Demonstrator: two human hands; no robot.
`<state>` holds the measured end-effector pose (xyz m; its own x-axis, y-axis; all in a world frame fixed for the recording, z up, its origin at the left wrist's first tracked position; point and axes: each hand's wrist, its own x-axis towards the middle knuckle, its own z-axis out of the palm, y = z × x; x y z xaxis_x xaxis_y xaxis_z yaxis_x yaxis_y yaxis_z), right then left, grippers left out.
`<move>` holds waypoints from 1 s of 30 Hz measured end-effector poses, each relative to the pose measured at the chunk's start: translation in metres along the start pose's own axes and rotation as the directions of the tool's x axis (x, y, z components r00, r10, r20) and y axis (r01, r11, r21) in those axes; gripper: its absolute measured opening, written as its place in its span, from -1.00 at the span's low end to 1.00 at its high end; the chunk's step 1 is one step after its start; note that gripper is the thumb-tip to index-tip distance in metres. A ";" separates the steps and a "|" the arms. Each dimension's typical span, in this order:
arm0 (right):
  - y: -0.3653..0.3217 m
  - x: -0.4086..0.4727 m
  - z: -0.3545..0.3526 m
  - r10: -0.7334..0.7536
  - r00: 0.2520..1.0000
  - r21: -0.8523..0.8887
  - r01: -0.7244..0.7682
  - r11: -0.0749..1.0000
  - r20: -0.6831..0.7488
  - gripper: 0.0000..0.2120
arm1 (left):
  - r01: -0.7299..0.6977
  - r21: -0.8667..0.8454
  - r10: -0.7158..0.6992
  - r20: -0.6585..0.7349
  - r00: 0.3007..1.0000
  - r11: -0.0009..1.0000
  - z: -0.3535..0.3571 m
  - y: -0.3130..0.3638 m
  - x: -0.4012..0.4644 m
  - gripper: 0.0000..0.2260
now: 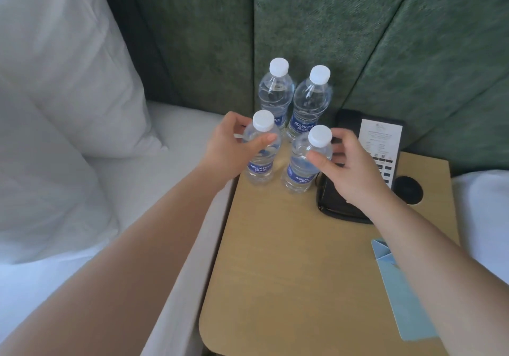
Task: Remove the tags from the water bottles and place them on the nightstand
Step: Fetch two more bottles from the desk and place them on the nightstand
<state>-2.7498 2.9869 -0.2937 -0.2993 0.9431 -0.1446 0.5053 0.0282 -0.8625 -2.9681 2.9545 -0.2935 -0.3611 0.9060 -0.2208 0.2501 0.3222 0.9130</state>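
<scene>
Several clear water bottles with white caps and blue labels stand upright on the wooden nightstand (275,259). My left hand (228,146) wraps around the shoulder of the front left bottle (260,168). My right hand (349,168) holds the shoulder of the front right bottle (298,175), thumb in front and fingers behind. Two more bottles stand behind them, one at the back left (275,93) and one at the back right (309,107), against the green headboard. No tag shows on any bottle neck.
A black phone (385,146) with a white card sits to the right of the bottles. A black round disc (408,189) is set in the nightstand. A light blue card (399,286) lies at the right edge. White pillows (63,107) and bed lie left.
</scene>
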 end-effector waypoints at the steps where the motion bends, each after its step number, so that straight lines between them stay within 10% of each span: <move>1: 0.001 0.000 0.001 -0.002 1.000 -0.010 0.002 1.000 0.000 -0.55 | -0.015 0.013 0.014 0.027 1.000 1.000 -0.002 0.000 0.002 -0.67; 19: -0.015 0.038 0.024 0.043 0.959 -0.037 -0.055 0.998 -0.280 -0.52 | -0.123 0.013 0.119 0.159 0.980 0.992 0.004 0.012 0.039 -0.64; 30: -0.010 0.034 0.016 0.048 0.991 0.008 -0.048 0.999 -0.122 -0.49 | -0.084 -0.067 0.085 0.011 0.996 0.994 0.018 0.003 0.036 -0.70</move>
<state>-2.7779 3.0137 -0.2981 -0.1737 0.9767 -0.1257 0.5125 -0.0194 -0.8585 -2.9644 2.9926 -0.3047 -0.3286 0.9331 -0.1464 0.2186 0.2259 0.9493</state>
